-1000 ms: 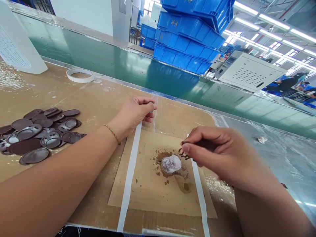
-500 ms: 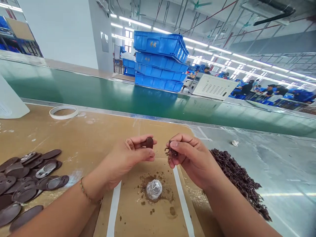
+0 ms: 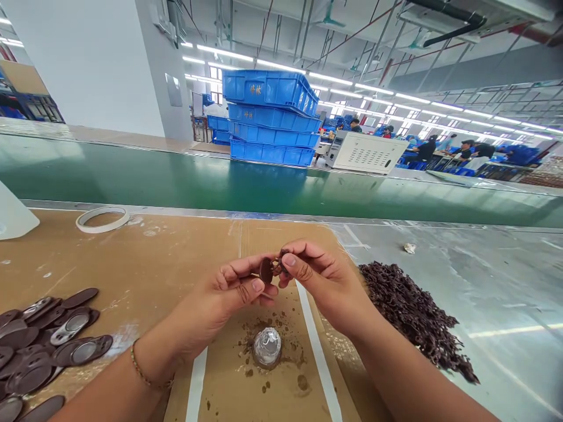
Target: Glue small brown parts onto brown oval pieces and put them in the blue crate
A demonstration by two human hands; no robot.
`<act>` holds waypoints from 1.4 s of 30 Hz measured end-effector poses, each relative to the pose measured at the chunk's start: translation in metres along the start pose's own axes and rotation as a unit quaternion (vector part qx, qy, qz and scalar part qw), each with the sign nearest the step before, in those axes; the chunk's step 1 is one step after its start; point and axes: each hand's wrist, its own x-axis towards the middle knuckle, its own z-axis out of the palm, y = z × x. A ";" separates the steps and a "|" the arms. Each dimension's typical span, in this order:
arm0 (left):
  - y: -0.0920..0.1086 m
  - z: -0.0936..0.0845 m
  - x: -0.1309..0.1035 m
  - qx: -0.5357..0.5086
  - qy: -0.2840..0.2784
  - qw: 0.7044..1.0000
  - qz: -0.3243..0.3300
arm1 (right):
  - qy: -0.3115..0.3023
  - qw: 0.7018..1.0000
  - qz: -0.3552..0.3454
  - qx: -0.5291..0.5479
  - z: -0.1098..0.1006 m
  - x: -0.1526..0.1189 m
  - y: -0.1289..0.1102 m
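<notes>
Pinching small brown disc [image 3: 265, 270] in left hand [image 3: 229, 293], right hand [image 3: 325, 281] fingertips clamped on tiny brown clip [image 3: 278, 266]; aligning carefully, pressing squarely together.

small brown disc [image 3: 265, 271] held up on edge above the cardboard; tiny dark brown clip piece [image 3: 278, 266] touching its right side

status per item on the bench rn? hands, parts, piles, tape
left hand: pinching a small brown disc, raised off the bench
right hand: pinching a small dark clip piece against the disc
clear dome: resting on the cardboard, brown crumbs around it
brown oval plates: loose overlapping heap, left
dark small parts: loose pile, right
tape ring: lying flat
blue crates: stacked behind the conveyor
</notes>
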 end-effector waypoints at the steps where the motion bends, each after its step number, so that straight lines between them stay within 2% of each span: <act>1: -0.001 0.000 0.000 -0.001 0.007 1.000 -0.002 | -0.002 1.000 -0.003 -0.008 0.000 0.000 -0.001; 5: -0.004 0.001 0.000 0.002 0.035 0.999 -0.007 | -0.019 0.999 -0.021 -0.025 0.002 0.001 -0.002; 10: -0.002 0.000 0.000 0.002 0.030 1.000 -0.004 | -0.030 0.997 -0.051 -0.052 0.002 0.000 0.000; 25: -0.003 0.003 0.002 0.009 0.045 0.999 -0.005 | -0.021 0.987 -0.044 -0.150 0.003 -0.004 -0.001; 36: -0.006 0.004 0.003 0.012 0.060 0.998 0.008 | -0.002 0.987 -0.035 -0.159 0.009 -0.006 0.000; 42: -0.008 0.003 0.001 0.028 0.064 0.997 0.012 | -0.001 0.997 -0.016 -0.081 0.013 -0.005 0.001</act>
